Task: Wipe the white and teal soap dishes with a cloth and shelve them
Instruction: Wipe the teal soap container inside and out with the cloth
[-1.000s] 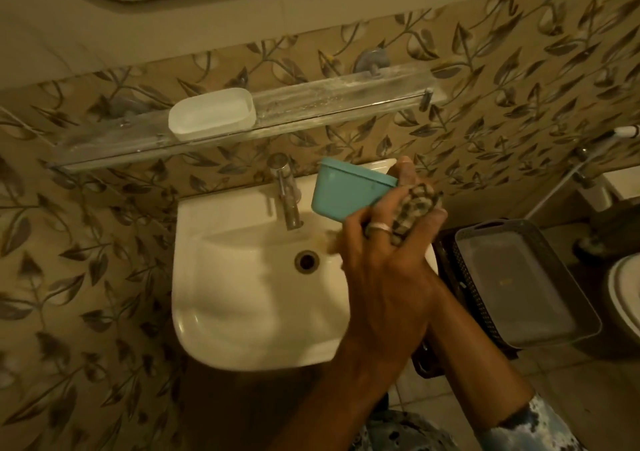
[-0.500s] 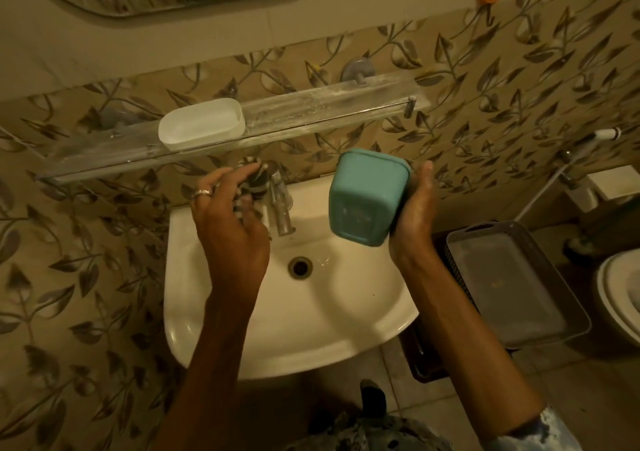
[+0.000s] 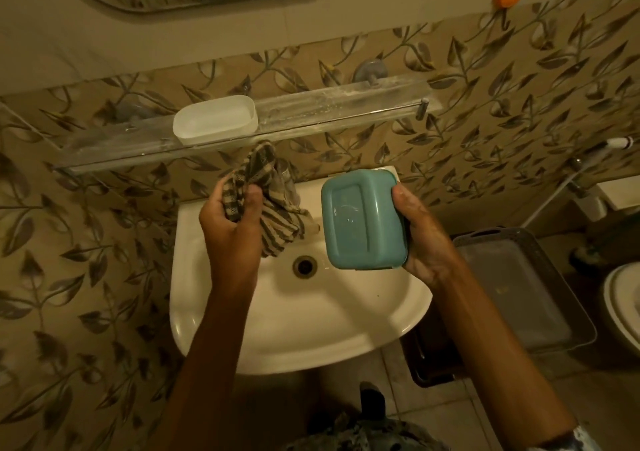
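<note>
Dishes number two: white dish shelved, teal dish held.

The shelf runs along the wall above the sink, 1 soap dish sitting left of its middle. Over the sink, the left grip holds the cloth, left of the second soap dish in the right grip.

White sink, grey tray

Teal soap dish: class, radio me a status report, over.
Right hand holds teal dish, bottom facing camera, above sink. Left hand grips striped cloth, not touching it. White dish already on shelf; bare shelf to its right.
</note>
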Demonstrator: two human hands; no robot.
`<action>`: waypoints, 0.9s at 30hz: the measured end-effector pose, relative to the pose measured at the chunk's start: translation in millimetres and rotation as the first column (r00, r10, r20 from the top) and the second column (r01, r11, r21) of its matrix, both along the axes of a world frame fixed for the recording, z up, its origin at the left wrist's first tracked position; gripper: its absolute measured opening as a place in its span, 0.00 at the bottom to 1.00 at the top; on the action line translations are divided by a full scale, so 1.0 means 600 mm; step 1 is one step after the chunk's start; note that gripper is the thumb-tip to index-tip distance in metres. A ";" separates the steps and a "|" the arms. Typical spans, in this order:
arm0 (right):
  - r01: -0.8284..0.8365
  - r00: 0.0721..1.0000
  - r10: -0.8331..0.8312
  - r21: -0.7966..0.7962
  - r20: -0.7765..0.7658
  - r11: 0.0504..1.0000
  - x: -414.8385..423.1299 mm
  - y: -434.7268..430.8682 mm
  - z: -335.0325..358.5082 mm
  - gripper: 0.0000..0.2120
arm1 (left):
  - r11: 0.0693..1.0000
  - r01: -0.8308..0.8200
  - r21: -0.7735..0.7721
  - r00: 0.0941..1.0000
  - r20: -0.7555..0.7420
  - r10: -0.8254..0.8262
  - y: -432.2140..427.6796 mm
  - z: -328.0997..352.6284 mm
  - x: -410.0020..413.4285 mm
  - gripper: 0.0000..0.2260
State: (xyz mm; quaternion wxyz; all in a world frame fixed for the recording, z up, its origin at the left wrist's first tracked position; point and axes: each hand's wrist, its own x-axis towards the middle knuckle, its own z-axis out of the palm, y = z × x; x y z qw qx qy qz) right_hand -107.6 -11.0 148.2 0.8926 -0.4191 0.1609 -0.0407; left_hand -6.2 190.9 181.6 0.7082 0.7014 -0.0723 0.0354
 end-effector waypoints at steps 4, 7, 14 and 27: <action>0.003 1.000 -0.003 0.000 -0.001 1.000 -0.001 0.006 -0.002 0.19 | 0.992 0.090 0.084 0.980 0.171 -0.103 -0.009 0.025 -0.003 0.10; 0.013 1.000 -0.013 -0.021 0.004 1.000 0.004 0.014 -0.003 0.17 | 0.954 0.236 0.187 0.919 0.277 -0.281 -0.031 0.035 -0.011 0.13; 0.068 0.997 -0.070 0.050 0.031 0.996 0.005 0.016 0.002 0.17 | 0.850 0.326 0.414 0.804 0.351 -0.479 -0.065 0.031 -0.056 0.21; 0.043 0.999 -0.042 0.063 -0.009 0.997 -0.001 0.026 0.004 0.27 | 0.835 0.233 0.498 0.752 0.452 -0.479 -0.043 -0.033 -0.112 0.25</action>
